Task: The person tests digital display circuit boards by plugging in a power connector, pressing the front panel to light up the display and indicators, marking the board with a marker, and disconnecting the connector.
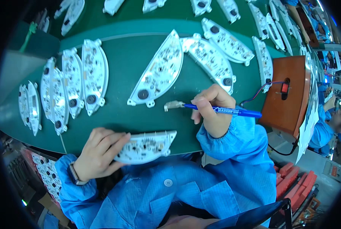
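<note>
**Marker over a small part, one board held at the near edge**

The left hand (98, 152) grasps a white half-moon circuit board (145, 146) at the near edge of the green counter (117, 118), fingers lying over its left end and the board tilted up off the surface. The right hand (210, 108) is clenched around a blue marker (227, 111), its tip pointing left at a small pale part (173, 104) lying on the counter just beyond the held board. Whether the tip touches that part cannot be told.

Further out, more white boards of the same shape lie face up: one large one (159, 70) straight ahead, a row (79, 80) to the left, others (216, 57) to the far right. A brown box (289, 91) with a red switch and a trailing wire stands at the right. Another person in blue sits at the far right edge.

The held board hangs partly over the counter's near edge, so a loosened grip could likely drop it into the lap. The small part is light and loose; a push from the marker tip could slide it away. A stray stroke might also mark the wrong spot.
</note>
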### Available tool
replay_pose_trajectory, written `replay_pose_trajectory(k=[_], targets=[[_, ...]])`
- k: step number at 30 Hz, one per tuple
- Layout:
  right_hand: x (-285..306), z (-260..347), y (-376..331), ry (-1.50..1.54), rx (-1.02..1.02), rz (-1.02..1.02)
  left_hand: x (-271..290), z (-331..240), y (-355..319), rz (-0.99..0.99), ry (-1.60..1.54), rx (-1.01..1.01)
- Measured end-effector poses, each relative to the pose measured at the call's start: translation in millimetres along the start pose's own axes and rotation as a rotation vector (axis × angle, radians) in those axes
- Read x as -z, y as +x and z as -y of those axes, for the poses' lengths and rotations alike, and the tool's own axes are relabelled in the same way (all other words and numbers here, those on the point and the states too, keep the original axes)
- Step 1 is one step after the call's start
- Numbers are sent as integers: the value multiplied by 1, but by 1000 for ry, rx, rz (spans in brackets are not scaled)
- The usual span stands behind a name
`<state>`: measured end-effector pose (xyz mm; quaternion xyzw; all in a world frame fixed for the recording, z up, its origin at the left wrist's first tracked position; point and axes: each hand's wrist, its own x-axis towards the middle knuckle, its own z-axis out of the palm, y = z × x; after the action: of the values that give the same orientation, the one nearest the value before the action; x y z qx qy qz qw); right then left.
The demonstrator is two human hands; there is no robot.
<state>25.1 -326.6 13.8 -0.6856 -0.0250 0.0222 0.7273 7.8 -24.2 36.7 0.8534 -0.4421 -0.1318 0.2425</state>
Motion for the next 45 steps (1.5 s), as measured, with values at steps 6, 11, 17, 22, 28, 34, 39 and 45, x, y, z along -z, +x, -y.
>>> replay_pose_trajectory(k=[6,11,17,22,28,34,39,45], targets=[[7,3,9,88,56,-187,70,8,16,-332,17,210],[9,2,10,76,37,-150,112,96,96,-604,-234,571],[11,0,11,60,62,-33,125,278,172,-707,290,551],[15,4,14,90,3,29,116,325,205,-772,402,507],[17,9,25,-44,125,69,104,255,242,-508,534,613],[15,-5,25,-561,512,124,127,258,223,-410,277,508],[16,-5,25,-726,614,251,169,180,172,-138,-167,563],[18,-16,24,-760,561,385,142,55,96,131,-421,424]])
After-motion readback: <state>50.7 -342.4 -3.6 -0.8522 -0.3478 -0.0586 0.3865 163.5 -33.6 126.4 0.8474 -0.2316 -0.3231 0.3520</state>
